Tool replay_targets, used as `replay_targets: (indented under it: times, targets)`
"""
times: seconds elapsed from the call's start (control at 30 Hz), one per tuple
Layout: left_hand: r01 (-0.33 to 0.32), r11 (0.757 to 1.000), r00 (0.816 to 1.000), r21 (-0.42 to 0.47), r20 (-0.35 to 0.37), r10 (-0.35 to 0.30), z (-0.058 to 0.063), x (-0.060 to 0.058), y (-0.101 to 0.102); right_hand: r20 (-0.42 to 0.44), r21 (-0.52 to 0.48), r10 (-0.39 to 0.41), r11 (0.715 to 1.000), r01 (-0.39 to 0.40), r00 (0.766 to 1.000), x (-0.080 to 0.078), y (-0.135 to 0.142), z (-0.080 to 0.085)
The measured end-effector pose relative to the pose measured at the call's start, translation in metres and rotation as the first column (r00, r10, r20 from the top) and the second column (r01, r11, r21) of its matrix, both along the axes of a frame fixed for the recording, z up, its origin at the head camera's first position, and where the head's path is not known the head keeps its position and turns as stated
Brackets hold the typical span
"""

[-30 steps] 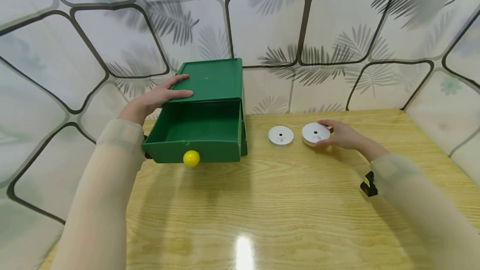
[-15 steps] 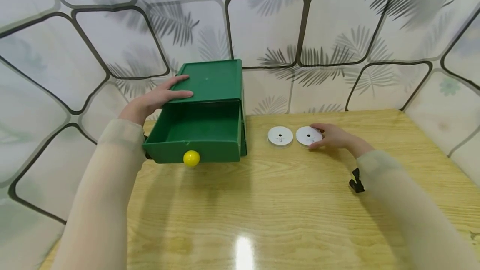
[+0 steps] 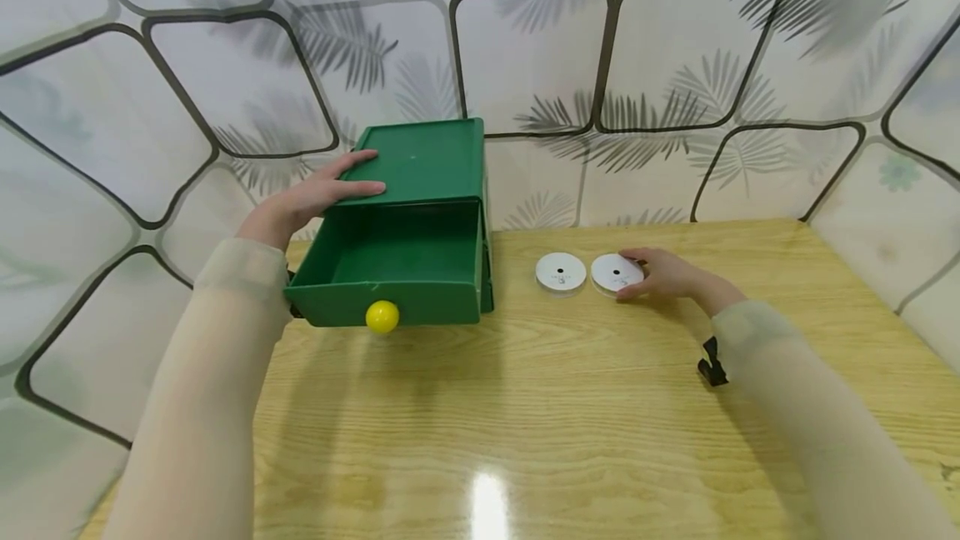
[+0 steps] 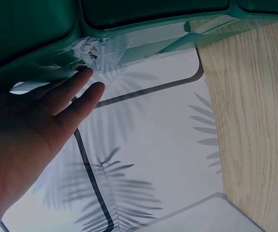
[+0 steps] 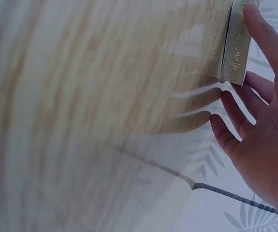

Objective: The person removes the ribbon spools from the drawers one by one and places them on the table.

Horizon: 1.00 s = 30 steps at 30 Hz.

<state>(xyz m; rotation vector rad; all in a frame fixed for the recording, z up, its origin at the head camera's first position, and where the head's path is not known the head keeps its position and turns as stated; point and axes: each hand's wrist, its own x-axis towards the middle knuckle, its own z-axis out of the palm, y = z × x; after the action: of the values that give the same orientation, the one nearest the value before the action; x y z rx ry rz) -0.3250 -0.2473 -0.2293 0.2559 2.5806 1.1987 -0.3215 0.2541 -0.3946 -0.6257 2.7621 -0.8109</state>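
Observation:
A green drawer box (image 3: 427,158) stands at the left in the head view, its drawer (image 3: 442,301) pulled out, with nothing seen inside. My left hand (image 3: 303,197) rests on the box's top left edge, fingers fairly straight. In the left wrist view, fingers of that hand touch clear tape (image 4: 90,48) on the box. To the right, my right hand (image 3: 669,275) pinches a white ribbon spool (image 3: 611,271) that lies flat on the table. Gold lettering runs along the ribbon (image 5: 236,48) in the right wrist view. Beside it lies a second white ribbon spool (image 3: 560,268), close but apart.
A yellow knob (image 3: 382,317) sticks out from the drawer's front. Behind the wooden table (image 3: 570,407) hangs a patterned cloth (image 3: 532,57), which also covers both sides.
My right hand has carried its ribbon spool left and set it down beside the other spool. In the last half second little has moved. The left hand stays on the box.

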Motion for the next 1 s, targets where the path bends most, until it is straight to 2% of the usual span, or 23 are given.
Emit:
replay_targets:
  times: [0.2,0.3,0.47,0.57,0.63,0.7,0.8,0.87,0.93,1.0]
  targets:
    - [-0.003,1.0,1.0,0.0,0.003,0.003,0.001,0.001,-0.001,0.039,-0.039,-0.019,0.999,0.021,0.999,0.001,0.002,0.003]
    - [-0.005,1.0,1.0,-0.001,0.001,0.005,0.001,0.002,-0.001,0.049,-0.096,-0.049,0.994,0.053,0.998,0.003,0.003,0.007]
    - [-0.006,1.0,1.0,0.0,0.001,0.006,0.001,0.001,-0.002,-0.023,-0.224,-0.097,0.97,0.089,0.995,0.015,-0.001,0.024]
    - [-0.006,1.0,1.0,0.0,0.001,0.006,0.0,0.001,-0.002,-0.088,-0.328,-0.097,0.943,0.063,0.991,0.031,-0.013,0.039]
    - [-0.006,1.0,1.0,-0.001,0.003,0.006,0.0,0.001,-0.002,-0.134,-0.409,-0.079,0.912,0.017,0.988,0.045,-0.024,0.046]
    - [-0.005,1.0,1.0,0.001,0.004,0.005,0.0,0.002,-0.002,-0.182,-0.498,-0.049,0.866,-0.049,0.982,0.061,-0.037,0.051]
    - [-0.004,1.0,1.0,0.006,0.002,0.004,-0.001,0.001,-0.002,-0.223,-0.613,0.023,0.774,-0.158,0.975,0.084,-0.055,0.054]
    - [-0.003,1.0,1.0,0.007,-0.001,0.003,-0.001,0.001,-0.001,-0.229,-0.673,0.082,0.706,-0.219,0.97,0.098,-0.067,0.054]
    - [-0.002,1.0,1.0,0.004,-0.003,0.002,-0.001,0.001,-0.001,-0.224,-0.705,0.145,0.658,-0.263,0.964,0.111,-0.078,0.054]
    - [-0.001,1.0,1.0,0.001,-0.004,0.001,-0.001,0.001,-0.001,-0.206,-0.722,0.203,0.629,-0.289,0.957,0.123,-0.089,0.055]
